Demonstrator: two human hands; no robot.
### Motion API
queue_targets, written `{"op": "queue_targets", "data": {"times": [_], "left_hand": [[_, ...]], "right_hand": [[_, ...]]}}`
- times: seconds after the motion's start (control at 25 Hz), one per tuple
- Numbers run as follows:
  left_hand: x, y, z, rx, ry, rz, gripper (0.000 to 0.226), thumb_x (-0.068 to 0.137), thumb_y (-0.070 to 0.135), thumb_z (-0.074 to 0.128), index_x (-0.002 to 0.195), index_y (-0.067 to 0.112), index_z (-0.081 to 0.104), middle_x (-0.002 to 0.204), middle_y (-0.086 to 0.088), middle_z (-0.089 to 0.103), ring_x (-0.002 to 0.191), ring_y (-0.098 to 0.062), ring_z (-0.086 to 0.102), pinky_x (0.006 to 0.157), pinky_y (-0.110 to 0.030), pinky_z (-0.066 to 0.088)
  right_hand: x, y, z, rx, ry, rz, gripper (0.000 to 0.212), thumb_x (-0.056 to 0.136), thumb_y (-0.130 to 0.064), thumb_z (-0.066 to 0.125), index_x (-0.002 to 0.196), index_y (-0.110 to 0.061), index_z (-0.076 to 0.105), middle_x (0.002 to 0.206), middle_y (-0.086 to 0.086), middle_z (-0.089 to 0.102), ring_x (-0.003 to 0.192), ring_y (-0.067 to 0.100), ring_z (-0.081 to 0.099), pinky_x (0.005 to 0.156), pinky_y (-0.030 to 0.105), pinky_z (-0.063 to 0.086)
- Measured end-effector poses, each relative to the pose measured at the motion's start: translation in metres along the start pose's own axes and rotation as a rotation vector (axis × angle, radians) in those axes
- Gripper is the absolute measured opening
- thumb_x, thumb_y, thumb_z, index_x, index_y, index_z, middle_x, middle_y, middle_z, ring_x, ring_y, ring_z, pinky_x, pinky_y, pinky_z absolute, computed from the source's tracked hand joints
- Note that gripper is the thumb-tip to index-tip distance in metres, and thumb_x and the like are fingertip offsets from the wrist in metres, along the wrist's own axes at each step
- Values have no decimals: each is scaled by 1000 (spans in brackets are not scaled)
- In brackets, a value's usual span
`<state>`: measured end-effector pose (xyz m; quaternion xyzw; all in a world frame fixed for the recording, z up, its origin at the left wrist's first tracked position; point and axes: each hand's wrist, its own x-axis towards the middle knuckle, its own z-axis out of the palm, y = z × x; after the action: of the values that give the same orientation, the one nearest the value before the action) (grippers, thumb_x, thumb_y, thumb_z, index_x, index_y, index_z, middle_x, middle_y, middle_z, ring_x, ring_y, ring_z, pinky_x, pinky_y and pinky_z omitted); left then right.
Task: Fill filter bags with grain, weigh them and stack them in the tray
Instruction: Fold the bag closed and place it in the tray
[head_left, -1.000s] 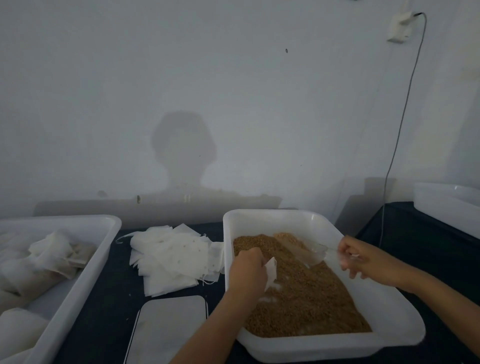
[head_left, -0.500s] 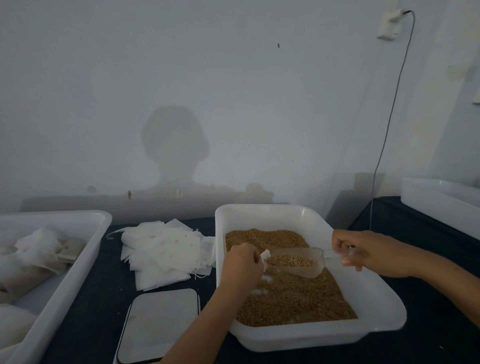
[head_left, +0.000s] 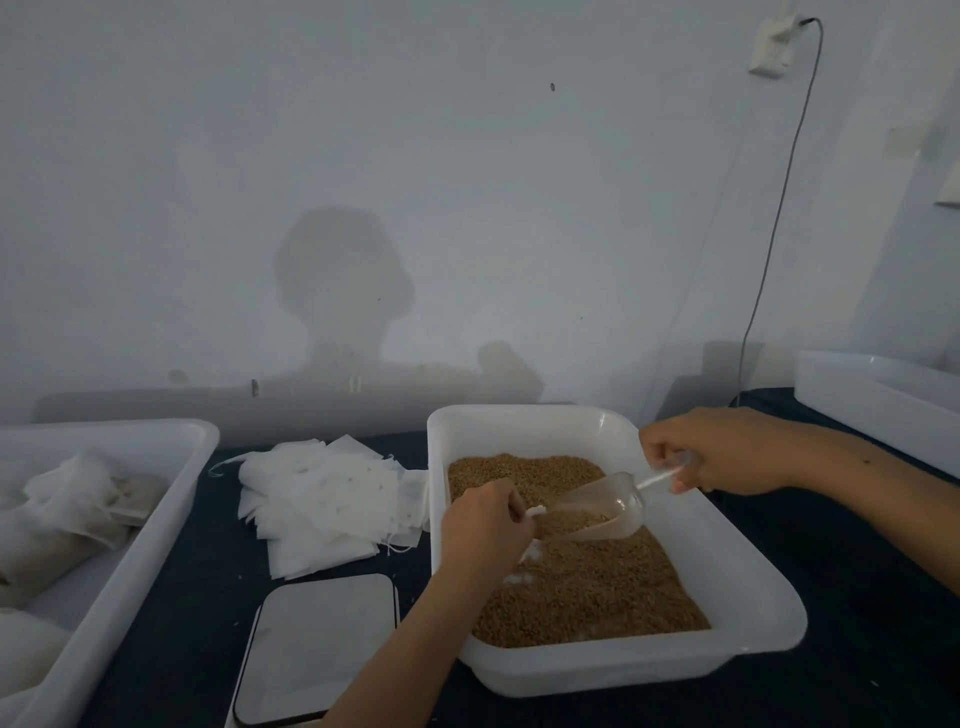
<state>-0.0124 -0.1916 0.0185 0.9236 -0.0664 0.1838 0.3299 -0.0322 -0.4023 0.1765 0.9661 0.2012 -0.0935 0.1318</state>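
Two hands are at work over the grain bin (head_left: 769, 618), and I take that bin as my landmark; my right hand (head_left: 727, 452), above the bin's far right rim, is curled round the handle of the clear scoop (head_left: 597, 506), whose bowl slopes down and leftward over the middle of the bin with a little grain lying in its low end; my left hand (head_left: 485, 525), over the bin's left side, is clenched on a white filter bag (head_left: 535, 512), of which only a corner shows at my fingers, right at the scoop's lip, though whether lip and bag touch I cannot tell; the grain (head_left: 587, 597) spreads brown across the bin floor beneath both hands; the step, as I judge it, is filling, the scoop tipping its load into the bag's mouth; next I must lift the handle further so the rest slides in, holding the mouth open and under the lip so nothing falls back, then carry the bag to the scale (head_left: 317, 644), which sits just left of the bin's near corner; the stack of empty bags (head_left: 322, 509) lies left of the bin beyond the scale; further left, well apart from the bin, stands the tray (head_left: 171, 499) with filled bags (head_left: 78, 509) already laid in it; another white tub (head_left: 872, 400) sits off beyond the bin's right side.
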Motion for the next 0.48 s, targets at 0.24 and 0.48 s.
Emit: {"op": "queue_targets", "data": {"times": [0.24,0.48], "left_hand": [[1,-3,1,-37,-17,-27,13,85,22,62,74,25,56,68,13,55,63,-4,50,55,-15,39],[3,-6,1,-96,-13,-69,11,85,22,63,75,26,58,66,13,55,59,-1,48,52,-14,36]], "right_hand": [[-1,3,5,128,4,-6,17,93,-27,58,84,-33,45,92,-9,53,84,12,58,72,28,46],[-10,10,34,418,24,-1,13,94,-21,57,87,-29,49,88,-9,56,81,12,61,81,36,52]]}}
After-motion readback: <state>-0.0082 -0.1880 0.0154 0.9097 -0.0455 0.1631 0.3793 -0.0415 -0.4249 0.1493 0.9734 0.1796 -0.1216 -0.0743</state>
